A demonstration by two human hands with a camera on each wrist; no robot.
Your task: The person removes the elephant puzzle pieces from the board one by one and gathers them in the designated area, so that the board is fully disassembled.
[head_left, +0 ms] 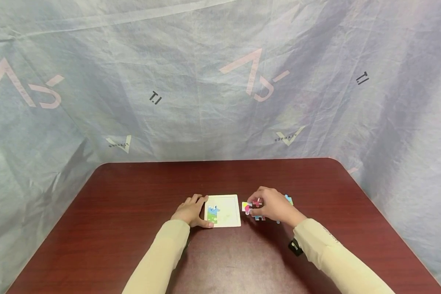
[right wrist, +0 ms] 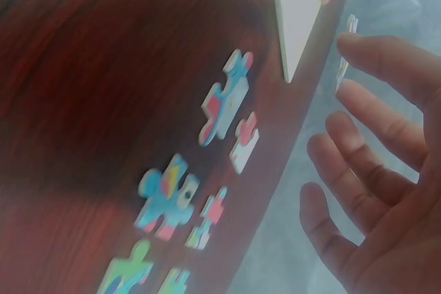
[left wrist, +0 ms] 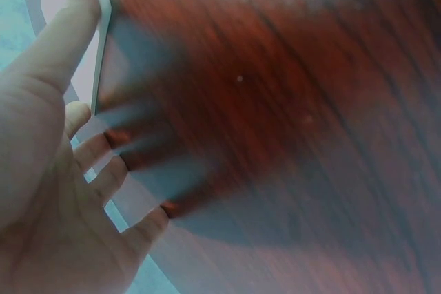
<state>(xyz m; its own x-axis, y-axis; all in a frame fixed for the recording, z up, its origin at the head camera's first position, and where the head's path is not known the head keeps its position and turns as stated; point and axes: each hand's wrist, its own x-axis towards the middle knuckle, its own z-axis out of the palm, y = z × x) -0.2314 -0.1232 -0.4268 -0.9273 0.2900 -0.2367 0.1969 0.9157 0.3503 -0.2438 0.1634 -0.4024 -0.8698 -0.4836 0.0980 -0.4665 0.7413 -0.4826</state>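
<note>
A white-framed puzzle board (head_left: 228, 212) lies flat on the table, with blue and green pieces (head_left: 212, 218) set in its left side. My left hand (head_left: 189, 210) spreads along the board's left edge, the thumb (left wrist: 72, 29) resting on its near corner and the fingertips by the far left corner. Just right of the board, my right hand (head_left: 275, 205) pinches a puzzle piece (head_left: 246, 207) with yellow and pink on it between thumb and index finger. In the right wrist view that piece (right wrist: 346, 49) appears edge-on, above the table, while the other fingers stay loosely bent.
Several loose puzzle pieces (right wrist: 169, 197) lie on the table under and beyond my right hand, among them a green one (right wrist: 127, 270) and a red and white one (right wrist: 244, 144). The dark red table (head_left: 150, 179) ends at a grey cloth backdrop (head_left: 191, 81).
</note>
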